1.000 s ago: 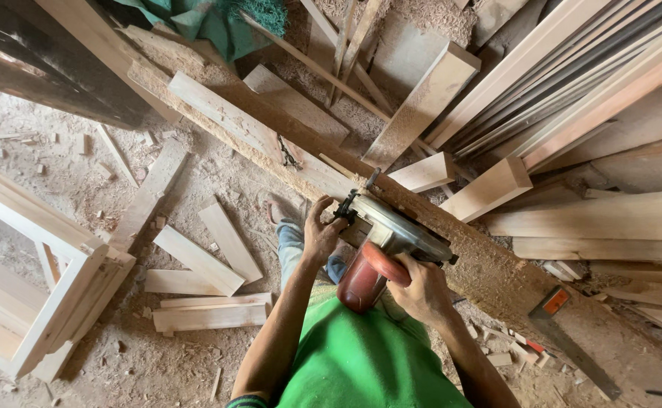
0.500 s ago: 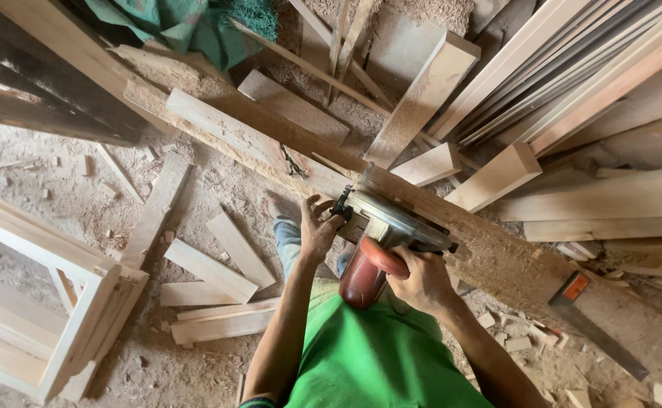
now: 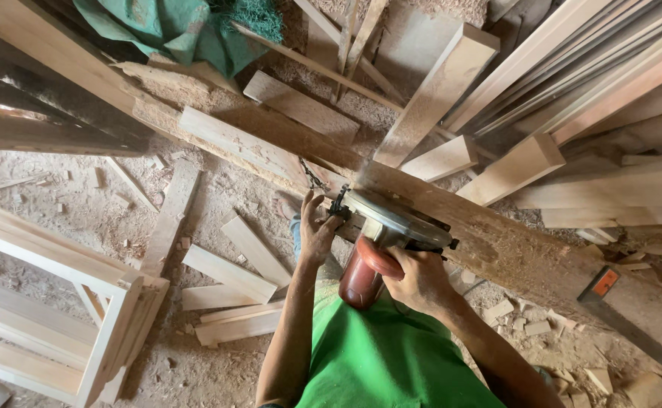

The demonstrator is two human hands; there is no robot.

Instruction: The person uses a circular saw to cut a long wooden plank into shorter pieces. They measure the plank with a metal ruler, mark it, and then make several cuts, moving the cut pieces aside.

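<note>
Saw is sitting further left along the beam than a second ago | right hand gripping its red handle, left hand wrapped around its front at frame centre | cutting in progress; next calls for steady forward pressure | planks leaning beyond.

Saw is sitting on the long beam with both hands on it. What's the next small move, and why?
Probably ease the circular saw a little further along the long beam, keeping it flat. The right hand grips its handle by the red motor housing, the left hand steadies the front, and fine dust hangs by the blade guard, which suggests a cut under way.
</note>
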